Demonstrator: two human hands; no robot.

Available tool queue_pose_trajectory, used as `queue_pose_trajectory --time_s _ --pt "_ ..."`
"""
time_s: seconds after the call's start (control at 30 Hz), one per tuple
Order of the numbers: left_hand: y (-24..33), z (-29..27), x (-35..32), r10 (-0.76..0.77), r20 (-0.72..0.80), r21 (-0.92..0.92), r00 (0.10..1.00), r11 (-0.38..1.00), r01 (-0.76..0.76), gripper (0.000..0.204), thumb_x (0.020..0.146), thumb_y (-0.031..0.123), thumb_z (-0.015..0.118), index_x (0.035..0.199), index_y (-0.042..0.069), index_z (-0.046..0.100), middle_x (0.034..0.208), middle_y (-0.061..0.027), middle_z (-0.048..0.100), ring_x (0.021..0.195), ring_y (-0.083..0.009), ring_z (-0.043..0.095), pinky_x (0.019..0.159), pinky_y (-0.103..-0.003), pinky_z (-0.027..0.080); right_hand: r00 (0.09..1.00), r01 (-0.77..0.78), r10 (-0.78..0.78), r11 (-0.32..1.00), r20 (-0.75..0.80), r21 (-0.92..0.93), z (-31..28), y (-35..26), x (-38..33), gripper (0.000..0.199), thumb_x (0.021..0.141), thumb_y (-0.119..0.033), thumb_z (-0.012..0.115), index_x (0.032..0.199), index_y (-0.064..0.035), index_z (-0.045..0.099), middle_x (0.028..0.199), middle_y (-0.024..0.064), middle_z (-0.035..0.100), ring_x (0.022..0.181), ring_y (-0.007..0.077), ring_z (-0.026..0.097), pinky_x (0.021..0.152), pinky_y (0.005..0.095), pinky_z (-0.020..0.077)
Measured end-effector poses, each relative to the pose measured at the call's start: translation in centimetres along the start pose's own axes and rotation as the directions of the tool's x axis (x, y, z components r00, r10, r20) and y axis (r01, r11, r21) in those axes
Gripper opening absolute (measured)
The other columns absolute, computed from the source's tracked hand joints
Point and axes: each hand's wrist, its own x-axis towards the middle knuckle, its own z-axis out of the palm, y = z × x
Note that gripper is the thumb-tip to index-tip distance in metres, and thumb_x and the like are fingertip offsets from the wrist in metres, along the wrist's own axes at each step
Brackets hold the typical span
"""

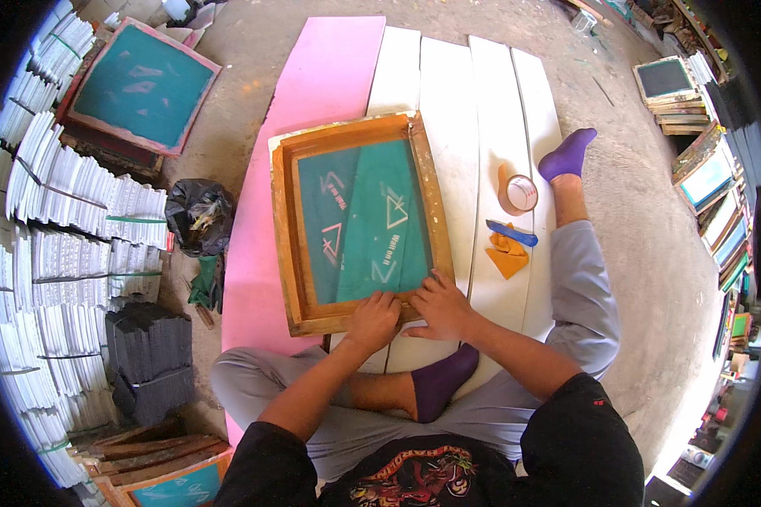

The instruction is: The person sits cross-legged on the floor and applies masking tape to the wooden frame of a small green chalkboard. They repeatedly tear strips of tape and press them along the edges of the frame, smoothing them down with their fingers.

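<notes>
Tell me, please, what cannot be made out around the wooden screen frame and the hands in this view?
- Head view: the frame's near rail lies partly under the left hand and right hand.
- What the fingertips press is hidden beneath them.
- Marks on the green mesh are too small.
- A second frame is cut off by the lower edge.

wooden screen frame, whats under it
The wooden screen frame lies on white boards, its left edge beside or slightly over a pink board. Both hands, left and right, press its near edge. Whatever lies directly beneath the green mesh is hidden.

Left hand (372,321) and right hand (441,306) press the near edge of a wooden-framed green printing screen (357,221) on white boards (482,110)
</notes>
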Motion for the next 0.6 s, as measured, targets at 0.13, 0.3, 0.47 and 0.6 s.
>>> queue_pose_trajectory --time_s 0.13,0.3,0.47,0.6 --pt "0.4 -0.2 0.1 0.005 -0.067 0.034 0.998 0.999 -0.003 0.029 0.074 0.021 0.078 0.094 0.004 0.068 0.100 -0.0111 0.064 0.098 -0.0309 0.064 0.080 -0.043 0.057 0.996 0.021 -0.003 0.979 0.091 -0.203 0.8 1.6 -1.7 0.060 0.083 -0.058 0.070 0.111 -0.0049 0.072 0.107 0.0112 0.070 0.122 0.0311 0.057 0.120 0.0590 0.0243" --pt "0.5 0.3 -0.5 -0.023 -0.084 0.060 0.996 0.998 0.029 0.025 0.075 0.019 0.076 0.093 0.003 0.068 0.101 -0.0117 0.064 0.098 -0.0318 0.064 0.080 -0.043 0.057 0.985 0.005 0.034 0.973 0.167 -0.229 1.0 1.3 -2.1 0.050 0.083 -0.047 0.074 0.110 -0.0047 0.073 0.111 0.0119 0.071 0.132 0.0308 0.053 0.123 0.0609 0.0176" --pt "1.0 0.7 -0.6 -0.025 -0.167 -0.009 0.986 1.000 0.024 0.023 0.076 0.016 0.075 0.094 0.003 0.068 0.104 -0.0122 0.064 0.100 -0.0322 0.063 0.085 -0.042 0.056 0.985 -0.152 0.164 0.970 0.047 -0.187 2.3 -0.1 -2.4 0.042 0.078 -0.039 0.078 0.103 -0.0045 0.075 0.107 0.0114 0.071 0.124 0.0315 0.056 0.121 0.0616 0.0219" --pt "0.8 1.3 -0.5 -0.075 -0.113 -0.019 0.991 0.997 0.073 0.027 0.078 0.019 0.077 0.098 0.003 0.068 0.108 -0.0137 0.064 0.104 -0.0340 0.062 0.089 -0.042 0.055 0.990 -0.143 0.139 0.978 -0.038 -0.153 3.8 -1.4 -1.3 0.041 0.074 -0.039 0.082 0.099 -0.0077 0.072 0.103 0.0081 0.068 0.123 0.0303 0.055 0.121 0.0624 0.0219"
